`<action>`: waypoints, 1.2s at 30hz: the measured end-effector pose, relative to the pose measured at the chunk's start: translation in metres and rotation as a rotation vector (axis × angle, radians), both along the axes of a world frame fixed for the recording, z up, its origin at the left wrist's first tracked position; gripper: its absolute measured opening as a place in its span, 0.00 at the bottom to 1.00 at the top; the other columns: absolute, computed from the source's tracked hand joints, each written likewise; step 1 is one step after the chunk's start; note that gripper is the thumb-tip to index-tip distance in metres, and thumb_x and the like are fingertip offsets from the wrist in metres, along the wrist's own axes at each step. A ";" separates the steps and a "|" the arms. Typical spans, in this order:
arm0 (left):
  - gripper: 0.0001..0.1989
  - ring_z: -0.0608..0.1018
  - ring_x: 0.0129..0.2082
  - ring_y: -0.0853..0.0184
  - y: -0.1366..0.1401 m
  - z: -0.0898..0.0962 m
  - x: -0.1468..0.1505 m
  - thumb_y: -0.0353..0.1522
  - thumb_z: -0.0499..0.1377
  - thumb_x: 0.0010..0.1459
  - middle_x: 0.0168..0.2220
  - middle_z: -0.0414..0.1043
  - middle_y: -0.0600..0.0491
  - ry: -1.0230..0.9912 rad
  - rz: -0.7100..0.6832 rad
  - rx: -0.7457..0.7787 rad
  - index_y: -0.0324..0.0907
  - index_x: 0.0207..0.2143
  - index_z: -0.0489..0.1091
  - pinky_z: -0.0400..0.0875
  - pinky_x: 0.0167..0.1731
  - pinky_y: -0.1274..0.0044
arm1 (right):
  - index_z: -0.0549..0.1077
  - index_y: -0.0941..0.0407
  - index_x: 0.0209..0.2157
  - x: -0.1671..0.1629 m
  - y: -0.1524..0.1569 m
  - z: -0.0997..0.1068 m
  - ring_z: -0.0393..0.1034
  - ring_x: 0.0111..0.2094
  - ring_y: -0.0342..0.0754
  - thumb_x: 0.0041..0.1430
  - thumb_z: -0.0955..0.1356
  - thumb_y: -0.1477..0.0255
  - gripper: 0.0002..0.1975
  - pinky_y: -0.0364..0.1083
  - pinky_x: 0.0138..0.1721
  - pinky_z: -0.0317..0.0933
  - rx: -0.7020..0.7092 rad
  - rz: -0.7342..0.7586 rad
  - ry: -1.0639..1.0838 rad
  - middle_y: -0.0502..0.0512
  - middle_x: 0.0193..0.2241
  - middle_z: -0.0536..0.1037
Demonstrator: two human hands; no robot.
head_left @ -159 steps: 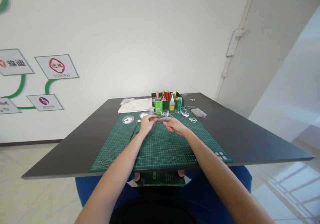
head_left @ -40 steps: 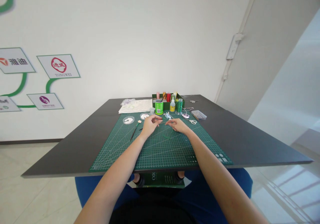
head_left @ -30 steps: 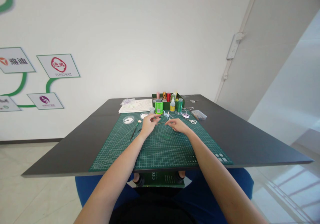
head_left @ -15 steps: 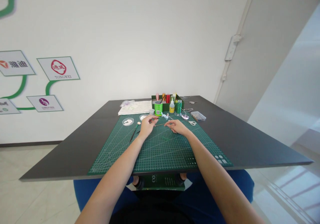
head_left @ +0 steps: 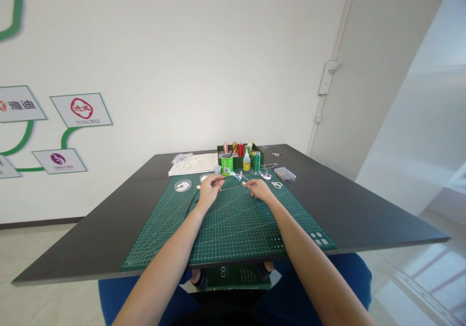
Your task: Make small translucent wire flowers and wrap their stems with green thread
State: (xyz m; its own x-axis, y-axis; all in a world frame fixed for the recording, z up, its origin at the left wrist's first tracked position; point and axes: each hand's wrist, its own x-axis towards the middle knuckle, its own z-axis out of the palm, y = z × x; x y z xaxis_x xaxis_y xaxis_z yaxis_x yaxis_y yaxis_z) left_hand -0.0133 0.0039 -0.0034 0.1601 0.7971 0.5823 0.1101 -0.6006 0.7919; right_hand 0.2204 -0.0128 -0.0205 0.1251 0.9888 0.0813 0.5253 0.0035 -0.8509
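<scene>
My left hand (head_left: 209, 191) is closed over the green cutting mat (head_left: 233, 238), fingers pinched. A thin brownish stick (head_left: 229, 188) sticks out from it to the right; its free end points at my right hand (head_left: 259, 190). That hand is closed too, thumb and fingertips together round something small and pale that I cannot make out. Just beyond both hands lies a small light-blue piece with thin wires (head_left: 237, 176). Left of my left hand lie a dark slender tool (head_left: 191, 203) and a clear round dish (head_left: 182, 185) with small bits inside.
Behind the hands stand a green can (head_left: 227, 164), a yellow-labelled glue bottle (head_left: 246, 162) and a green thread spool (head_left: 257, 161). A dark green box (head_left: 259, 154) holds several spools. Scissors (head_left: 276, 185) and a clear case (head_left: 285, 174) lie right; white sheets (head_left: 194, 164) back left.
My right hand has drawn away from the stick's tip, leaving a gap. My left hand still has the stick. The whole view has shifted slightly with the head.
</scene>
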 end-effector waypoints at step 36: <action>0.08 0.71 0.20 0.74 0.009 -0.004 -0.005 0.31 0.62 0.54 0.33 0.77 0.51 -0.020 0.077 0.020 0.38 0.36 0.79 0.68 0.23 0.81 | 0.81 0.57 0.33 -0.015 -0.024 0.049 0.72 0.31 0.47 0.54 0.72 0.69 0.07 0.43 0.33 0.60 0.075 0.232 -0.352 0.53 0.29 0.79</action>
State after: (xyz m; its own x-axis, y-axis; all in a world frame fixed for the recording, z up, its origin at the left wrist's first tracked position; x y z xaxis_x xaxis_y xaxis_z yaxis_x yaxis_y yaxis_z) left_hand -0.0180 0.0125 -0.0070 0.0872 0.7950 0.6004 0.1408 -0.6064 0.7826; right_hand 0.2051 -0.0371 0.0282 -0.1479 0.9772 0.1524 0.7616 0.2108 -0.6128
